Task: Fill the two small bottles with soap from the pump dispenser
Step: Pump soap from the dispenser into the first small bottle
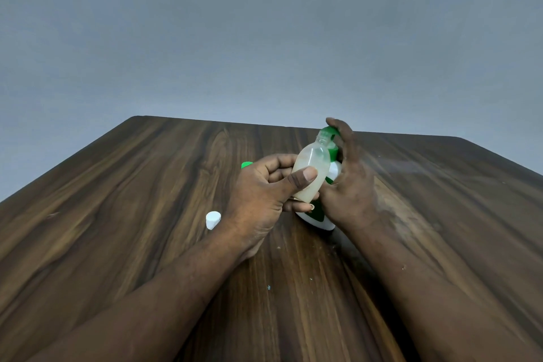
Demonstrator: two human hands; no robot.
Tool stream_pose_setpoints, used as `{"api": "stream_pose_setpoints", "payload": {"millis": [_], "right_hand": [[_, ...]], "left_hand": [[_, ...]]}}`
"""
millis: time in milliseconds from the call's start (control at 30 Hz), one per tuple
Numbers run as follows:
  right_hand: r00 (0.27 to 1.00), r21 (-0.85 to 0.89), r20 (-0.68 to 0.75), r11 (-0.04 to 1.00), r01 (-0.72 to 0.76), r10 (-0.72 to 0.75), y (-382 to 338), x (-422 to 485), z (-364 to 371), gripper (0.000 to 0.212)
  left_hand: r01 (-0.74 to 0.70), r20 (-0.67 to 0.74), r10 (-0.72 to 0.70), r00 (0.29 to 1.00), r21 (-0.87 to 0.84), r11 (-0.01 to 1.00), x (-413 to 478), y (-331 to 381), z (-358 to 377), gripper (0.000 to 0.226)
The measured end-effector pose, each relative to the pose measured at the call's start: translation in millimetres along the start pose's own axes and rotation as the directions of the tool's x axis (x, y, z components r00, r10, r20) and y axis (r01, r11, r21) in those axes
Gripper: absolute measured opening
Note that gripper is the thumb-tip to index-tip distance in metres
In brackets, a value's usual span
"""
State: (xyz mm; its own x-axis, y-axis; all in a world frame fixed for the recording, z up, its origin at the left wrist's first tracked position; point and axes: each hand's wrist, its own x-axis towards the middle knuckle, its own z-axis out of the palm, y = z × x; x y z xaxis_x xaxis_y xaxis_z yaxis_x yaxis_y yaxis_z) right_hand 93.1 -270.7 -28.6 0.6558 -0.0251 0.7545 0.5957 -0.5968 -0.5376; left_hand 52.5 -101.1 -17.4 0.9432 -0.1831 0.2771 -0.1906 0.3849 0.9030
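Observation:
My left hand (264, 194) grips a small translucent bottle (312, 169) holding pale soap, tilted with its open neck up against the green pump nozzle. My right hand (349, 179) wraps the white pump dispenser (320, 219), with a finger resting on its green pump head (332, 131). Most of the dispenser is hidden behind both hands and the bottle. A white cap (213, 219) lies on the table left of my left wrist. A green object (246, 164) peeks out behind my left hand; what it is cannot be told.
The dark wood-grain table (147, 214) fills the lower view, its far edge ending at a plain grey wall. Small specks dot the surface near my forearms.

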Motion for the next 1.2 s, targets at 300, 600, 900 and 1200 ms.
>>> {"api": "stream_pose_setpoints", "payload": {"millis": [300, 600, 900, 1200], "right_hand": [[1.0, 0.014, 0.015, 1.0, -0.007, 0.007, -2.5, -0.4, -1.9, 0.086], [0.999, 0.025, 0.017, 0.999, -0.037, 0.036, -4.9, -1.2, -2.0, 0.096], [0.999, 0.049, 0.01, 0.998, -0.035, 0.035, -3.9, -1.6, -2.1, 0.079], [0.999, 0.026, 0.017, 0.999, -0.03, 0.029, -3.9, -0.6, -2.9, 0.098]], "left_hand": [[-0.002, 0.002, 0.002, 1.0, -0.002, 1.0, 0.2, 0.0, -0.4, 0.03], [0.0, -0.009, 0.0, 1.0, 0.002, 1.0, 0.2, -0.7, -0.3, 0.029], [0.006, -0.004, -0.006, 1.0, 0.014, 1.0, -0.5, -1.6, -1.0, 0.03], [-0.003, 0.006, 0.003, 1.0, 0.0, 1.0, -0.1, -0.2, 0.4, 0.03]]}}
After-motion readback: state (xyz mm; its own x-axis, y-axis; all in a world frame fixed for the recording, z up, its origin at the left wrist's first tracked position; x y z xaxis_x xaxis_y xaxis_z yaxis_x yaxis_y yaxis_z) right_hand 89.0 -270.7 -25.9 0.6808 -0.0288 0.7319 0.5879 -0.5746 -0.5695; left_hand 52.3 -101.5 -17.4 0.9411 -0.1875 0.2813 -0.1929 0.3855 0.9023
